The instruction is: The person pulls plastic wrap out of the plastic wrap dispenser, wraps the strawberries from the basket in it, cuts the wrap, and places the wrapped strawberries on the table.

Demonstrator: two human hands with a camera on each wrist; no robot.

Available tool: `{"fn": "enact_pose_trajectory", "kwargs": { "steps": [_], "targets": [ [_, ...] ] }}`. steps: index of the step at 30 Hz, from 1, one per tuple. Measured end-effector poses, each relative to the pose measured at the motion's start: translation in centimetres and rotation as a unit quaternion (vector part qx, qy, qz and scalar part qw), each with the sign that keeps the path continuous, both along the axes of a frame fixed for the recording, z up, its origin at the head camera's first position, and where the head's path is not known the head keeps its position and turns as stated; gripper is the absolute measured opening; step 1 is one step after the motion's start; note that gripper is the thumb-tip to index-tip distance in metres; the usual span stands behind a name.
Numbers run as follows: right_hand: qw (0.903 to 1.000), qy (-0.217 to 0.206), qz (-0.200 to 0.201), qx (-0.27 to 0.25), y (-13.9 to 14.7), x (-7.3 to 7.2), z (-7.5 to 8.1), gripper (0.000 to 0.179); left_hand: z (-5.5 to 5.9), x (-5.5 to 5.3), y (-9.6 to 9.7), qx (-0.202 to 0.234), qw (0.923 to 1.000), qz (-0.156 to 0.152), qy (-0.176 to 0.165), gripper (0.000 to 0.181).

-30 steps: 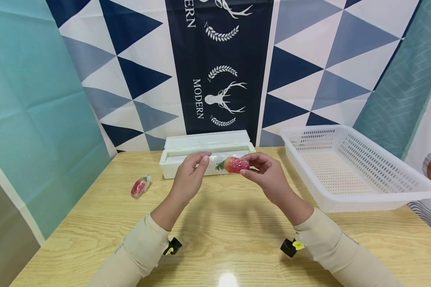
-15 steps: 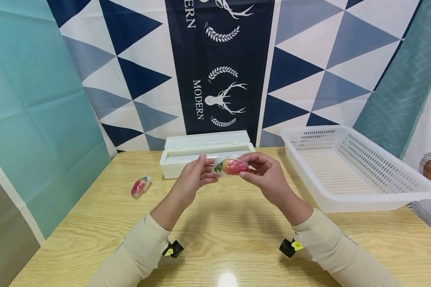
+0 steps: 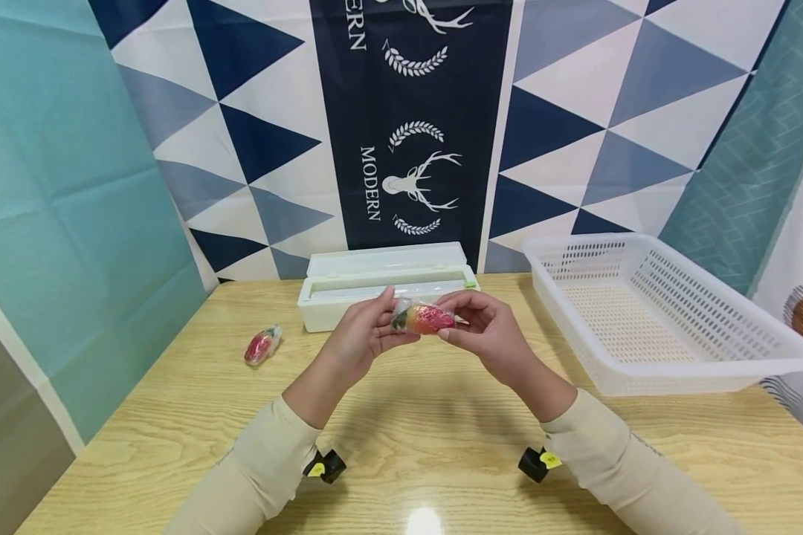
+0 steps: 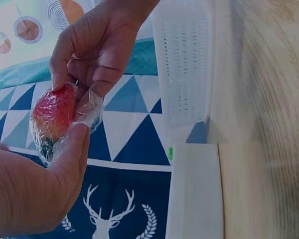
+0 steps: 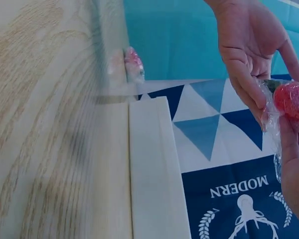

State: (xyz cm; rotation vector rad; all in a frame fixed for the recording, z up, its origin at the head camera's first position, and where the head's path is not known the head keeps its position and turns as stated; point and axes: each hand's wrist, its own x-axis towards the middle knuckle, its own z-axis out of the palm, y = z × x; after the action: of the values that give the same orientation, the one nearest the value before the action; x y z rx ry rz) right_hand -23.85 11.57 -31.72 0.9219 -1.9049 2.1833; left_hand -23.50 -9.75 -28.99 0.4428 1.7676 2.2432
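A red strawberry, yellowish near its green leaves, is wrapped in clear plastic film and held above the table between both hands. My right hand pinches its red end with thumb and fingers. At the leafy end, my left hand holds the film-covered side, thumb up and fingers behind. In the left wrist view, loose film bunches beside the strawberry. The right wrist view shows the left hand around the leafy end. A second film-wrapped strawberry lies on the table to the left.
Behind the hands stands a long white box, lid raised, with a pale roll inside and a green piece at its right end. A white perforated basket sits on the right of the wooden table. Patterned cloth hangs behind.
My left hand has turned and come in to the leafy end, and film that stretched out there now lies folded closer. The strawberry has shifted slightly left and down with my right hand.
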Motion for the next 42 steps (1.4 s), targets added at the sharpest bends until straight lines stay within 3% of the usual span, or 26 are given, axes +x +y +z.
{"fn": "enact_pose_trajectory", "kwargs": {
  "steps": [5,9,12,17,20,25,33,37,42],
  "targets": [
    [0.9998,-0.006,0.010,0.018,0.0,0.1,-0.1,0.027,-0.2,0.0,0.2,-0.003,0.9999,0.015,-0.002,0.025],
    [0.9992,0.001,-0.003,0.040,0.0,0.1,-0.1,0.029,-0.3,0.1,0.3,-0.002,0.9993,0.038,0.004,0.022],
    [0.9982,0.010,-0.016,0.058,0.1,0.0,0.1,0.043,-0.4,0.2,0.2,0.001,0.9985,0.054,0.013,0.023],
    [0.9968,-0.041,0.028,0.063,0.5,-0.3,0.2,0.072,-0.6,0.2,-0.1,0.012,0.9982,0.045,0.036,0.022],
    [0.9955,-0.058,0.041,0.063,0.5,-0.3,0.2,0.069,-0.8,0.2,-0.2,0.016,0.9983,0.029,0.047,0.026],
    [0.9965,-0.044,-0.016,0.069,0.4,0.2,0.4,0.051,-0.9,0.4,-0.2,0.010,0.9978,0.034,0.057,0.035],
    [0.9921,-0.020,-0.102,0.070,-0.3,0.7,0.4,0.043,-1.3,0.5,0.4,0.007,0.9927,0.099,0.068,0.030],
    [0.9888,-0.005,-0.129,0.076,-0.6,0.6,0.2,0.032,-1.3,0.4,0.6,0.008,0.9911,0.114,0.069,0.028],
    [0.9876,0.013,-0.139,0.072,-0.7,0.5,-0.1,0.028,-1.5,0.3,0.7,0.010,0.9919,0.109,0.065,0.028]
  ]
}}
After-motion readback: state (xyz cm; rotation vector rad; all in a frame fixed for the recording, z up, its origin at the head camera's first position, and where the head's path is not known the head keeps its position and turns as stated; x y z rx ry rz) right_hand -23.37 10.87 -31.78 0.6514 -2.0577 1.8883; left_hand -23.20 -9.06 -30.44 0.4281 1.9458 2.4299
